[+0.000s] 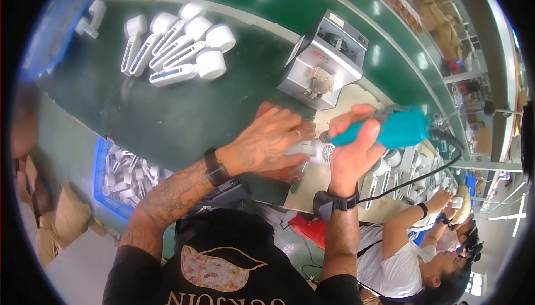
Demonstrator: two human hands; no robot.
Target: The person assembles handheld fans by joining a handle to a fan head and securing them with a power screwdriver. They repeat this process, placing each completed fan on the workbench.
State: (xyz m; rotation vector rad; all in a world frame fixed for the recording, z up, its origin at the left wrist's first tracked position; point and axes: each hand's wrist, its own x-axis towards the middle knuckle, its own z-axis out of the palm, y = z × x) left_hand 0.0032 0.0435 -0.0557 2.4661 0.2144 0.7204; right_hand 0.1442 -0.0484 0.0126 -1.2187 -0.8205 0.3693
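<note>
Gripping a teal power tool point(402, 128) occupies the right hand point(356, 152).

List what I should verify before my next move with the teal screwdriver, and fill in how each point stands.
1. Teal electric screwdriver held in the right hand: ok.
2. White handheld device steadied by the left hand at its handle end: ok.
3. Screwdriver tip seated in a screw: cannot tell; the tip is near the device's round vented head, but the contact point is too small to make out.
4. Black cord away from the tip: ok, it leaves the screwdriver's far end.
5. Co-worker's hand apart from the device: ok, it is off to the right.
</note>
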